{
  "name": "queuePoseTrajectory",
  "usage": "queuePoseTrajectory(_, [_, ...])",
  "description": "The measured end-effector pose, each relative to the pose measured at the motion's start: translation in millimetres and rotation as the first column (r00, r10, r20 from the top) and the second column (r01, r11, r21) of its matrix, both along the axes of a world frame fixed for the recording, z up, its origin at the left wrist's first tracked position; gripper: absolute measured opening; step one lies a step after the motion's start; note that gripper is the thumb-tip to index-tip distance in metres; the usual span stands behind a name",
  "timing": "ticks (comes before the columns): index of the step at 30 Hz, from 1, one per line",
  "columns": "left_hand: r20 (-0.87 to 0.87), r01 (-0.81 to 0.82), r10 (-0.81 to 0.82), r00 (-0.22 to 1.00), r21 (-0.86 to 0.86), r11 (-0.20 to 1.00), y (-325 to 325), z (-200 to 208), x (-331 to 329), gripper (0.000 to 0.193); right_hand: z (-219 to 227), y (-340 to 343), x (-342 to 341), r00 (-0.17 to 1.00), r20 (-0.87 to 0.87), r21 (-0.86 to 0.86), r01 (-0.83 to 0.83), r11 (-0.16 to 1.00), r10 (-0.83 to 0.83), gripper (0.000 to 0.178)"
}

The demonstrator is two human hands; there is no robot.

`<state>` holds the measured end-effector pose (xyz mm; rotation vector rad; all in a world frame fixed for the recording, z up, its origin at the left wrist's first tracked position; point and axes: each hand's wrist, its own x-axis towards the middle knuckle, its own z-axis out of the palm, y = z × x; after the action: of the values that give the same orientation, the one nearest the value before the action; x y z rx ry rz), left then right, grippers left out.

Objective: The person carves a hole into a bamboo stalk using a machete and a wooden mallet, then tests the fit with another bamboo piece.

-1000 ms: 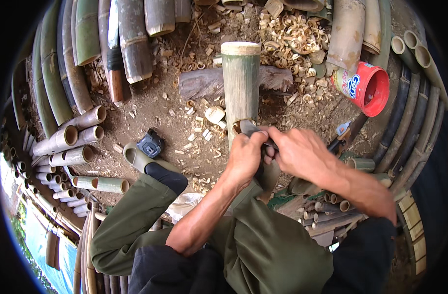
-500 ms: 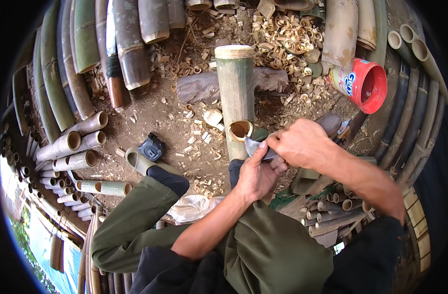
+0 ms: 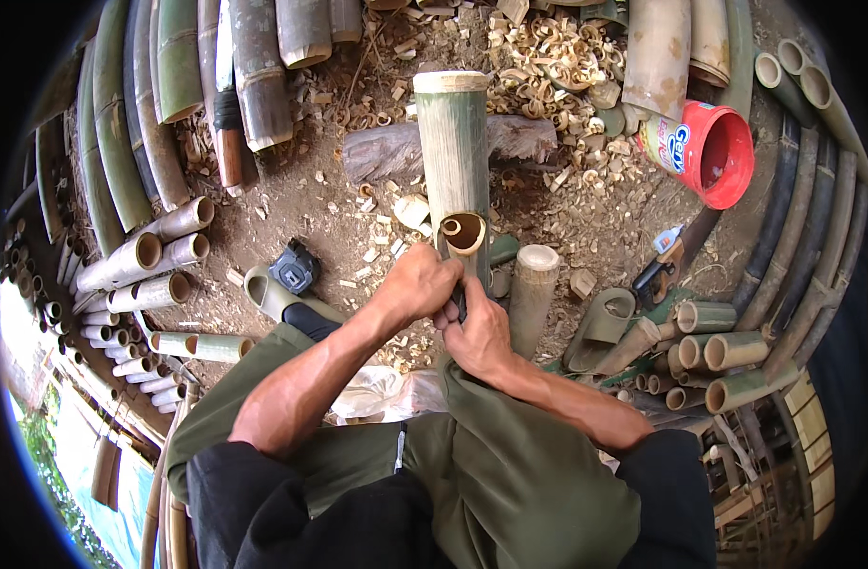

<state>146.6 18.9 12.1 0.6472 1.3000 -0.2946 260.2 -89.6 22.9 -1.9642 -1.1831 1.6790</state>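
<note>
A pale green bamboo tube (image 3: 453,152) lies lengthwise in front of me, with an oval opening cut in its near part. A curled wood shaving (image 3: 463,230) sits at that opening. My left hand (image 3: 420,283) is closed in a fist at the opening's near edge. Just below and to its right, my right hand (image 3: 477,332) is closed too, fingers bent and touching the left. Between them shows a dark sliver of a metal blade (image 3: 460,302); its remainder is hidden by my hands. The tube's near end is hidden behind my hands.
A dark log (image 3: 387,156) lies under the tube. Shavings (image 3: 557,76) cover the ground beyond. A red bucket (image 3: 723,156) lies at the right, near a saw (image 3: 660,270). A short bamboo piece (image 3: 534,294) stands right of my hands; a tape measure (image 3: 294,266) rests left. Cut bamboo surrounds me.
My hands have come together at the tube's opening, my right hand lower, my left further forward. The blade, plainly seen before, is mostly covered. A curled shaving now shows in the opening.
</note>
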Motion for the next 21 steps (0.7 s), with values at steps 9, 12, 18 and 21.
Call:
queuePoseTrajectory(9, [0.343,-0.713,0.837,0.427,-0.441,0.545,-78,-9,54,0.049,46,82,104,0.384,0.364,-0.115,-0.886,0.450,0.849,0.046])
queuePoseTrajectory(12, [0.299,-0.684,0.942,0.150,-0.657,0.317,-88,-22,69,0.048,46,106,105,0.222,0.437,-0.062,-0.959,0.275,0.872,0.031])
queuePoseTrajectory(18, [0.159,-0.781,0.844,0.512,-0.322,0.534,-80,-8,49,0.040,29,87,94,0.418,0.124,-0.193,-0.879,0.435,0.900,0.036])
queuePoseTrajectory(21, [-0.023,-0.467,0.467,0.884,-0.022,0.884,-63,9,17,0.035,8,17,63,0.870,0.042,0.106,-0.493,0.864,0.491,0.041])
